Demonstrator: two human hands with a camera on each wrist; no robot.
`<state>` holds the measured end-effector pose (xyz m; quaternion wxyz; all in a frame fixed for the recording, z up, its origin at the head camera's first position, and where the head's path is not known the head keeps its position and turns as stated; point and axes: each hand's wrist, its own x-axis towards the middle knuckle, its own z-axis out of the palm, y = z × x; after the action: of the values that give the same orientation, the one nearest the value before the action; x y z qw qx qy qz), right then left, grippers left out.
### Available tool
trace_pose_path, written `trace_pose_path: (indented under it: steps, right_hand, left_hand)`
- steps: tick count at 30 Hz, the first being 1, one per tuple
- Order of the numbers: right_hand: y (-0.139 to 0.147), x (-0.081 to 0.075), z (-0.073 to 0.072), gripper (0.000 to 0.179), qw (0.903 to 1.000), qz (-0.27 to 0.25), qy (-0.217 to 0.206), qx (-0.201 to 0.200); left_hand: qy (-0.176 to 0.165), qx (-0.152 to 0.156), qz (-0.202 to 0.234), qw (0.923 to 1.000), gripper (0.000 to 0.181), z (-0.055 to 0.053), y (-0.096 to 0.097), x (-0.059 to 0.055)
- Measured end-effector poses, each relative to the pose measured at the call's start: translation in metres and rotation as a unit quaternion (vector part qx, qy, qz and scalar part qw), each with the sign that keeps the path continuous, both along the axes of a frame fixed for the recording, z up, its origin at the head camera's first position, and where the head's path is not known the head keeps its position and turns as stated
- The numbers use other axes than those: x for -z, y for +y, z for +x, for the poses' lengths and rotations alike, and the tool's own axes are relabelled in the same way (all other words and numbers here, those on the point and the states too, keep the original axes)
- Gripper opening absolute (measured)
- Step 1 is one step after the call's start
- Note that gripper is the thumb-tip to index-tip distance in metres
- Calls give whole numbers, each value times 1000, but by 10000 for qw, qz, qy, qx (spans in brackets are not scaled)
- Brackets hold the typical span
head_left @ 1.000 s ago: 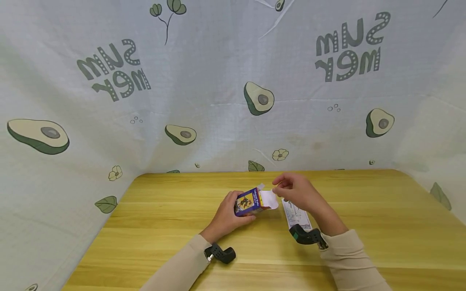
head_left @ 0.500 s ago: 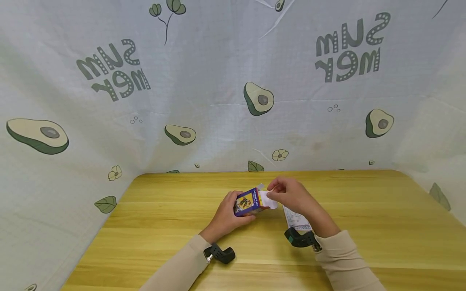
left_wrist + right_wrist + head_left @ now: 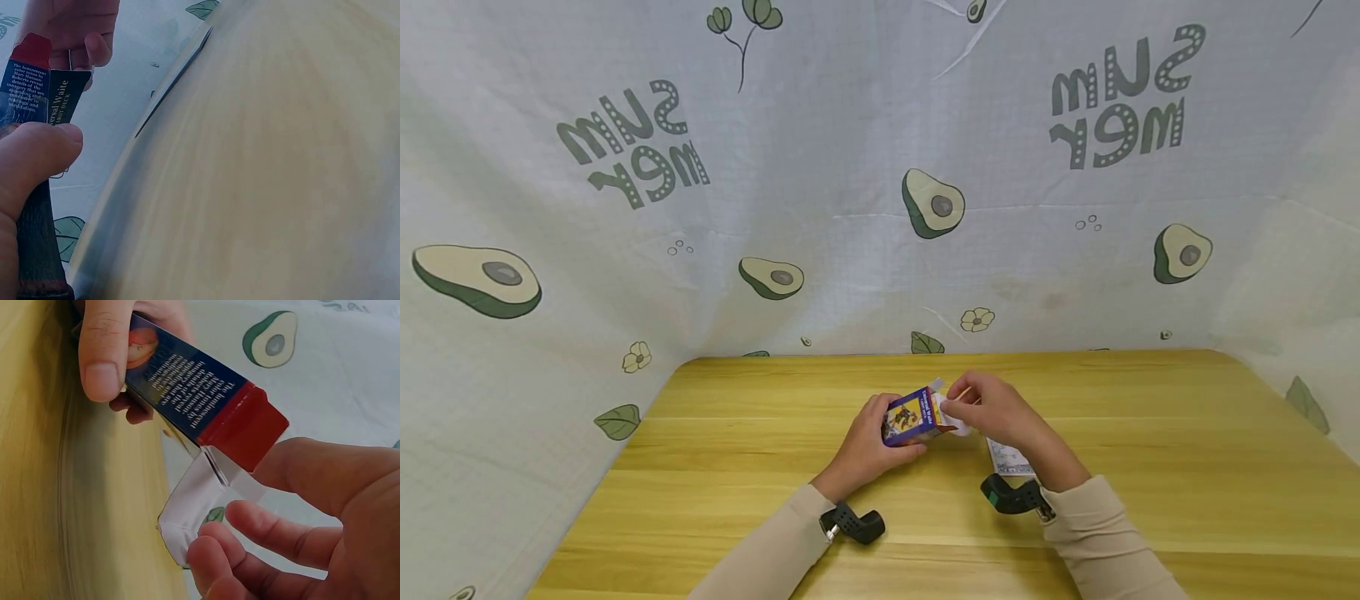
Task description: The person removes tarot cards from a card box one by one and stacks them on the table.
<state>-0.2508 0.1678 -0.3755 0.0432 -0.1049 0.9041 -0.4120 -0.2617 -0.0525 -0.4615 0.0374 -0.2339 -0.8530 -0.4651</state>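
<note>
My left hand point(image 3: 865, 450) grips a purple-and-blue tarot card box point(image 3: 904, 421), tilted above the table, with its open end toward the right. The thumb lies along the box's printed side in the left wrist view. At the open end is my right hand point(image 3: 1000, 412), its fingers loosely bent around the raised flaps. In the right wrist view its thumb tip is behind the red side flap point(image 3: 253, 428), and its other fingertips reach the long white lid flap point(image 3: 190, 503). Tarot cards point(image 3: 1009, 460) lie face up under the right forearm, partly hidden by it.
The wooden table point(image 3: 760, 458) stretches out around both arms. Behind it hangs a pale cloth point(image 3: 850, 150) printed with avocados, leaves and lettering. Black wrist cameras sit below both hands, the right one point(image 3: 1011, 496) close to the cards.
My right hand has moved left and slightly down, from beside the box to its open flaps, and its forearm now covers more of the cards. The left hand and box stay put.
</note>
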Motion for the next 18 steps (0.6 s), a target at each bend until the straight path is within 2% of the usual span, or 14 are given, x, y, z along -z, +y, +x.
trace_pose_path:
  steps: [7,18]
  right_hand:
    - [-3,4,0,27,9998,76,-162,25]
    - [-8,12,-2,24,9998,105,-122,136]
  left_hand:
    - [6,20,25,10000,70,0,0,0]
    - [-45,36,50,10000,68,1,-1,-1]
